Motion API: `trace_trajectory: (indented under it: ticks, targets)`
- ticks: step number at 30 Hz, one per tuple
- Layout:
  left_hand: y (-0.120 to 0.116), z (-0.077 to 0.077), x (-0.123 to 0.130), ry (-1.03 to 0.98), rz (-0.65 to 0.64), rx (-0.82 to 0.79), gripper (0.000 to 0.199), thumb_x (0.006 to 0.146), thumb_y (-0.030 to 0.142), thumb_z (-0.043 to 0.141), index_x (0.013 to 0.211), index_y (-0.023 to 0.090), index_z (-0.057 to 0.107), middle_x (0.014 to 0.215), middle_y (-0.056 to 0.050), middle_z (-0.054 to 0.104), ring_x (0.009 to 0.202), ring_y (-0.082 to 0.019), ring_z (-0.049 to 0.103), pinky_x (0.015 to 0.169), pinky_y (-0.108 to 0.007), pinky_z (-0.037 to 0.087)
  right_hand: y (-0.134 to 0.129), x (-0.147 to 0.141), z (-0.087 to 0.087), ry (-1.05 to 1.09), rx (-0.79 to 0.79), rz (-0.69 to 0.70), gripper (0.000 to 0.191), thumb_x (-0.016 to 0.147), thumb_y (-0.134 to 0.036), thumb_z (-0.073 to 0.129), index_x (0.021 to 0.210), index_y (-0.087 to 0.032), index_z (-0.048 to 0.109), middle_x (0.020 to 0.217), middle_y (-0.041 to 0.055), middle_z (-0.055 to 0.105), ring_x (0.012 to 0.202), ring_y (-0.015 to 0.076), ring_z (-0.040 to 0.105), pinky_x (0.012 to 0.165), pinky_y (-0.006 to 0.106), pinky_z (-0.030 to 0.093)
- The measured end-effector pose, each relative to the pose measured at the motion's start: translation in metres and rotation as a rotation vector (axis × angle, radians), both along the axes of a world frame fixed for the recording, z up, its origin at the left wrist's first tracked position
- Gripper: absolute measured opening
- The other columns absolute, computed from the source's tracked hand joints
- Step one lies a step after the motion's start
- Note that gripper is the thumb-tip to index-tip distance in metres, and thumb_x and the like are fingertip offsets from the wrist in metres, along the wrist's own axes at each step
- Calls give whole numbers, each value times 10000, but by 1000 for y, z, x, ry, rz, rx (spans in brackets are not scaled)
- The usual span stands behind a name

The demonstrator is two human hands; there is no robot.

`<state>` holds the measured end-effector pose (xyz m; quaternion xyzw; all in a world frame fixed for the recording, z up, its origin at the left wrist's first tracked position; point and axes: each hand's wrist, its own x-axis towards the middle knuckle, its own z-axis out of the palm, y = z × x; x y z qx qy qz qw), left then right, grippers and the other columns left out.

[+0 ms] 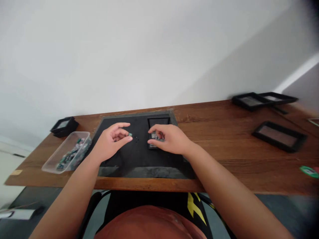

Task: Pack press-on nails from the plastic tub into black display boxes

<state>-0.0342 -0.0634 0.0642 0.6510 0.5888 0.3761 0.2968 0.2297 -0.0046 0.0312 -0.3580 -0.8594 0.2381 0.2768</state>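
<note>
green piece point(130, 134) in left hand point(109, 142), right hand point(172, 136) agape over tray point(159, 121) edge, room between

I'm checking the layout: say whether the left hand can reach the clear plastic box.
Probably yes: the clear plastic box stands open near the left hand, with nothing visible over it, though that hand seems to hold a small green part.

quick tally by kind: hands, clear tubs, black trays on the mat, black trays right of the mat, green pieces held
Hands (left hand, right hand): 2
Clear tub: 1
Black tray on the mat: 1
Black trays right of the mat: 3
Green piece visibly held: 1
Total: 8
</note>
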Motion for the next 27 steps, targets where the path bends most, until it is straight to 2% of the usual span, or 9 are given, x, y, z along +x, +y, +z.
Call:
trace_trajectory:
  ticks: [3,5,7,11,16,20,27]
  targets:
    - [31,-19,23,-130,23,10,587,707,435,879,1195,164,696,841,-39,745,722,-152,636,715,-290,515,-1,-1,-2,54,51,11,375,851,-358,761,1193,-221,693,849,-15,672,710,124,575,667,254,361]
    - [44,-31,32,-224,49,10,578,683,410,901,1167,161,706,821,-27,740,696,-134,628,713,-278,513,-1,-1,-3,50,76,-2,398,855,-330,759,1229,-217,683,919,2,689,752,133,593,687,260,381]
    - [49,-41,38,-303,36,-16,557,679,389,908,1146,160,709,813,-21,740,684,-125,629,710,-270,516,-1,0,-4,37,79,-16,417,857,-312,759,1252,-209,674,972,16,701,789,144,607,701,268,397]
    - [44,-54,44,-369,-39,-76,515,687,354,913,1123,170,711,813,-19,751,721,-130,657,739,-268,534,-1,-1,-8,19,74,-15,442,863,-301,752,1285,-210,657,1034,33,717,824,156,618,714,277,416]
    - [37,-60,46,-414,-144,-103,470,706,337,911,1104,185,713,829,-21,762,747,-137,687,732,-258,539,-2,-3,-10,33,103,30,359,890,-241,698,1248,-231,687,1041,22,727,771,128,596,689,257,398]
    - [35,-58,49,-429,-130,-84,476,690,354,915,1076,169,707,819,-33,757,732,-153,689,726,-285,551,-1,-4,-10,64,109,61,263,922,-236,649,1171,-237,735,958,11,726,761,121,588,680,247,377]
    - [35,-57,54,-501,-109,-138,478,604,333,950,985,160,718,775,-16,737,708,-144,678,728,-289,565,0,-5,-12,59,141,46,258,911,-217,622,1127,-229,763,888,14,738,746,126,593,669,250,364]
